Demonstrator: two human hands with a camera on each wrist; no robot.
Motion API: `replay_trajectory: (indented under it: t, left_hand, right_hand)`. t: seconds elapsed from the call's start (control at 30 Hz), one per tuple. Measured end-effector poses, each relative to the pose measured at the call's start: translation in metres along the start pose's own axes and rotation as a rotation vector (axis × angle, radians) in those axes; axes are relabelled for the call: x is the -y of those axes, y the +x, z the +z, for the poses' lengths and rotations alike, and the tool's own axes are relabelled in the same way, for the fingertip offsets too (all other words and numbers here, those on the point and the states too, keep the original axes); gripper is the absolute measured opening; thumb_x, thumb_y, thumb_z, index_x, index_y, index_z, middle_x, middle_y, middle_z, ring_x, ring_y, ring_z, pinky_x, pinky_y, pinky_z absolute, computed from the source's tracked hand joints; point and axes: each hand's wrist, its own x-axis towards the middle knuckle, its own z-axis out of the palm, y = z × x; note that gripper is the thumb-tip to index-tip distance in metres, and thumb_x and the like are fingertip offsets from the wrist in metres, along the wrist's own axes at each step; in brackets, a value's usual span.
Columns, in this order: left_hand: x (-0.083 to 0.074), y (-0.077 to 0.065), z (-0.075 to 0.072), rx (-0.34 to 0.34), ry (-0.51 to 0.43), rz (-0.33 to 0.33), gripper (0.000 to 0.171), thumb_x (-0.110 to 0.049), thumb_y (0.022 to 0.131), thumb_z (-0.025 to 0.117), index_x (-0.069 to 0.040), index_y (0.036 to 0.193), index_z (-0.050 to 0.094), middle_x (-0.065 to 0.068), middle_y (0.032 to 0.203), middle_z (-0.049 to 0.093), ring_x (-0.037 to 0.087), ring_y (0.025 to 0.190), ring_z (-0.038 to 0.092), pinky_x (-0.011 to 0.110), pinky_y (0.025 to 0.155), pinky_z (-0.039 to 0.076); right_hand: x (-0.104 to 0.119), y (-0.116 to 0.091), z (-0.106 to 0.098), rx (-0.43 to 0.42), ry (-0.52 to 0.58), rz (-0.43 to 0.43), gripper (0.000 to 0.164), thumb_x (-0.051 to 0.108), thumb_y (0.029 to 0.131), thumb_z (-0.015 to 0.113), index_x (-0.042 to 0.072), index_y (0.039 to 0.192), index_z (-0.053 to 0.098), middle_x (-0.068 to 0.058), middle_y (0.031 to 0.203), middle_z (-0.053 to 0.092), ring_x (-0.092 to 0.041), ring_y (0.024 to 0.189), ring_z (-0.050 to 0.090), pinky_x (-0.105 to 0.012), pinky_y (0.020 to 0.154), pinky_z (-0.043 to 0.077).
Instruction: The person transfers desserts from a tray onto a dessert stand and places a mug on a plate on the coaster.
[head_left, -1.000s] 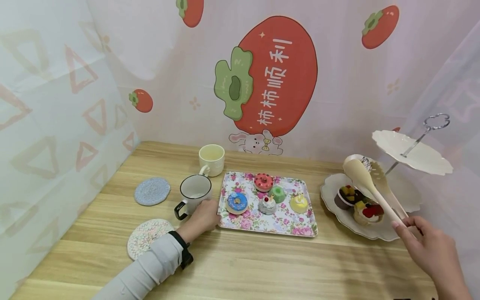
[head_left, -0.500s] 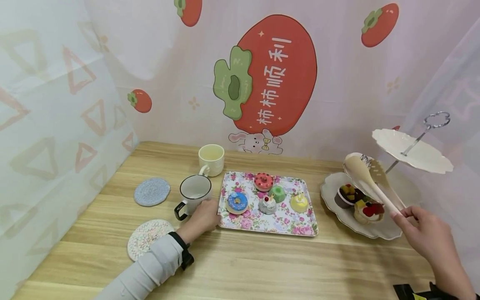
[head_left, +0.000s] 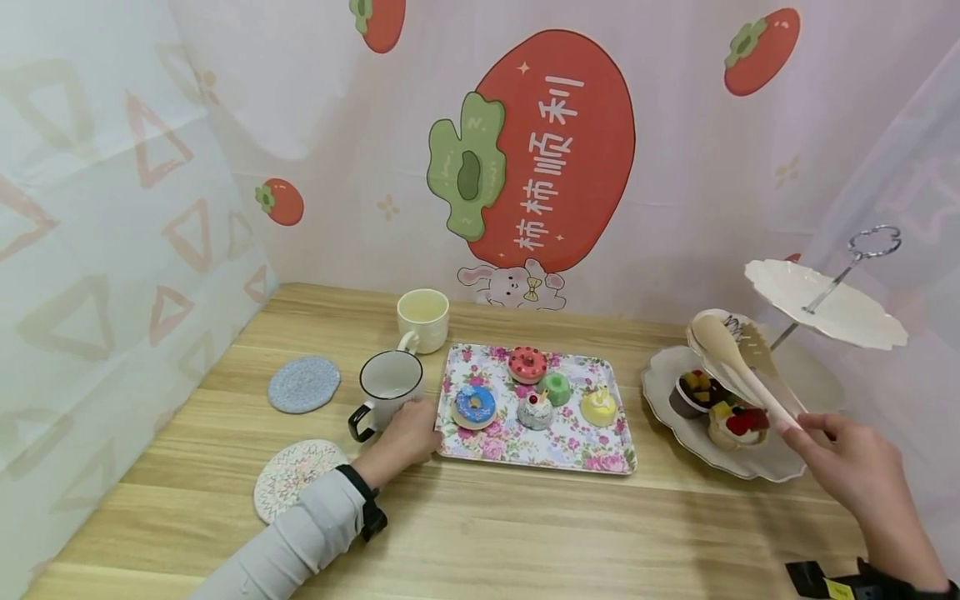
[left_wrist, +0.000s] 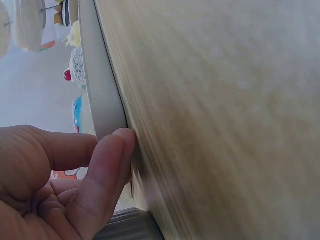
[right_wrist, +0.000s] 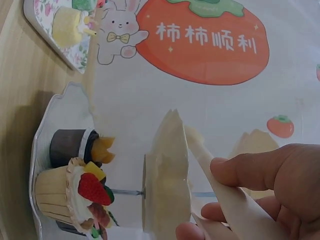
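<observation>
In the head view my left hand [head_left: 405, 435] pinches the near left corner of a floral tray [head_left: 517, 454]. The left wrist view shows the thumb and forefinger at the tray's rim [left_wrist: 102, 95]. My right hand [head_left: 855, 467] holds cream serving tongs [head_left: 761, 396], one arm ending in a spoon, the other slotted. Their tips are over the middle plate [right_wrist: 167, 175] of a tiered stand [head_left: 821, 304]. A white piece with dark drizzle [head_left: 731, 327] is partly hidden behind the tips. Below sit a fruit tart [head_left: 738, 425] and a dark fruit cup [head_left: 693, 392].
A blue donut [head_left: 474, 406], red donut [head_left: 527, 364], green cake [head_left: 556, 388], grey cake [head_left: 535, 410] and yellow cake [head_left: 598, 406] lie on the tray. A black-rimmed mug [head_left: 390, 379], cream mug [head_left: 423, 321], blue coaster [head_left: 303, 383] and patterned coaster [head_left: 296, 475] stand left.
My right hand has shifted slightly up and away, tilting the tongs a little; its wrist strap has come into view. My left hand and the tray look unmoved.
</observation>
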Motion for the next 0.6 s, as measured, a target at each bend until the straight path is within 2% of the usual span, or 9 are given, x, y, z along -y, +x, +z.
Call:
replay_trajectory:
  t: [0.17,0.33,0.6]
  left_hand:
    - [0.0003,-0.0004,-0.0001,-0.008,-0.001,0.008,0.014,-0.001,0.08,0.06,-0.004,0.068,0.054,0.005,0.058,0.053,0.013,0.044,0.053,0.024,0.041,0.042]
    - [0.0008,-0.0005,0.0002,-0.01,-0.004,0.013,0.014,-0.001,0.08,0.06,-0.004,0.068,0.054,0.005,0.058,0.053,0.013,0.043,0.053,0.024,0.04,0.042]
    - [0.0017,0.0002,0.0009,-0.013,-0.007,0.015,0.012,-0.001,0.08,0.06,-0.003,0.07,0.055,0.005,0.059,0.053,0.013,0.044,0.052,0.025,0.04,0.042]
  right_hand:
    - [-0.002,0.0016,0.0003,0.001,0.0,0.013,0.056,0.039,0.091,0.056,-0.013,0.11,0.056,-0.035,0.095,0.058,-0.038,0.072,0.054,-0.033,0.049,0.036]
    - [-0.0013,0.0013,0.0008,-0.004,-0.012,-0.005,0.057,0.038,0.089,0.059,-0.014,0.111,0.055,-0.038,0.099,0.055,-0.043,0.075,0.054,-0.036,0.05,0.037]
    - [0.0013,0.0022,0.0003,-0.074,-0.043,-0.061,0.041,0.02,0.097,0.042,-0.018,0.102,0.057,-0.027,0.076,0.059,-0.03,0.06,0.051,-0.035,0.049,0.035]
